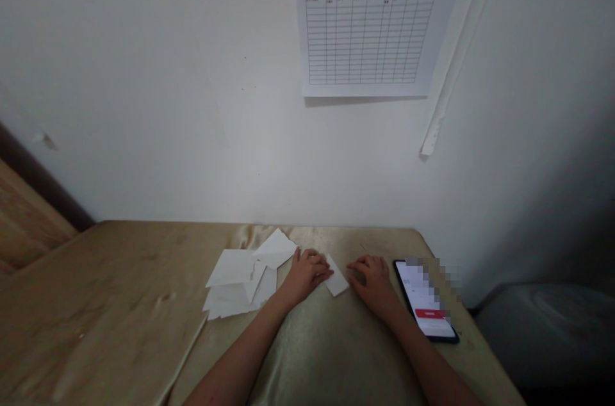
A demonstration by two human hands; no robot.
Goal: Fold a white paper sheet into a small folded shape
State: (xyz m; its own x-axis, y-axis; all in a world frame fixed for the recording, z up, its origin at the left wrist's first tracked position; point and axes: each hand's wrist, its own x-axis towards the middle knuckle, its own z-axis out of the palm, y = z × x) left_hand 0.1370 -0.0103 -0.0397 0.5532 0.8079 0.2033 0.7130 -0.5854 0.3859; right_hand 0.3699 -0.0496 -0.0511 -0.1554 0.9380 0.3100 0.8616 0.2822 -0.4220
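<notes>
A small white piece of paper (337, 279), narrow and apparently folded, lies slantwise on the cloth-covered surface between my hands. My left hand (307, 275) has its fingers bent and close together, with the fingertips on the paper's left edge. On the other side, my right hand (373, 279) is low over the cloth, fingers curved and somewhat apart, close to the paper's right edge. Nothing shows in that hand. Left of my left hand, several loose white paper sheets (230, 267) overlap in a spread pile.
A phone (430, 323) with a lit screen lies right of my right hand. The shiny tan cloth (336, 348) covers the surface up to the white wall (168, 105). A printed table sheet (368, 41) hangs there. A dark rounded object (548, 329) stands beyond the right edge.
</notes>
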